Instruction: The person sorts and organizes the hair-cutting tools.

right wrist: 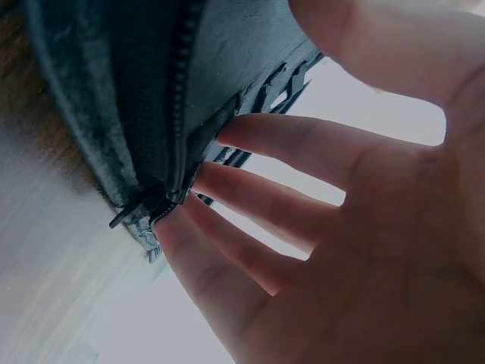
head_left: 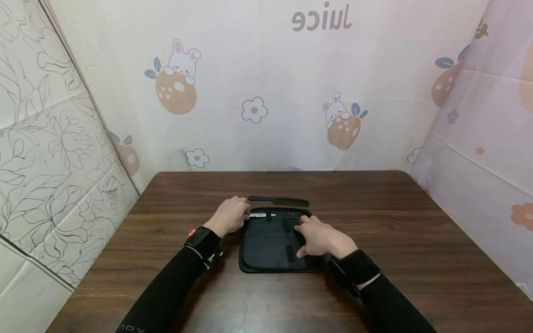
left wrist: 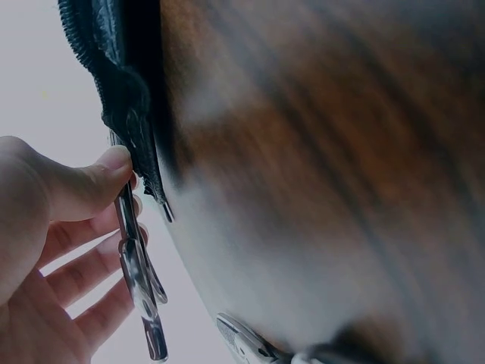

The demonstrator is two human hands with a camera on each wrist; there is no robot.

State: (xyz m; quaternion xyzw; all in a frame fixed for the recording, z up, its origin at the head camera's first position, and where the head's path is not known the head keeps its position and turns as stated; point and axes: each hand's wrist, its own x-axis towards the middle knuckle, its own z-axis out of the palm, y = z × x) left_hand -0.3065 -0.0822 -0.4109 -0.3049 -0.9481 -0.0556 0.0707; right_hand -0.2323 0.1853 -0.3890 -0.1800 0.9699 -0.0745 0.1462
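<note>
A black zippered case (head_left: pixel 266 247) lies spread flat on the table, with elastic loops on its inner face. At its upper left edge my left hand (head_left: pixel 231 215) pinches a pair of shiny metal scissors (left wrist: pixel 140 280) between thumb and fingers. Their handle end sticks out of the case, while the front part runs under a loop near the top. My right hand (head_left: pixel 322 237) rests on the case's right side with extended fingers; its fingertips (right wrist: pixel 208 178) touch the edge beside the zipper (right wrist: pixel 178 98). Just beyond the case lies a black comb (head_left: pixel 287 201).
The case and comb lie on a dark brown wooden table (head_left: pixel 374 208). Behind the table hangs a printed curtain (head_left: pixel 258 60), with more patterned cloth at both sides. Black bands (head_left: pixel 204 245) wrap both wrists.
</note>
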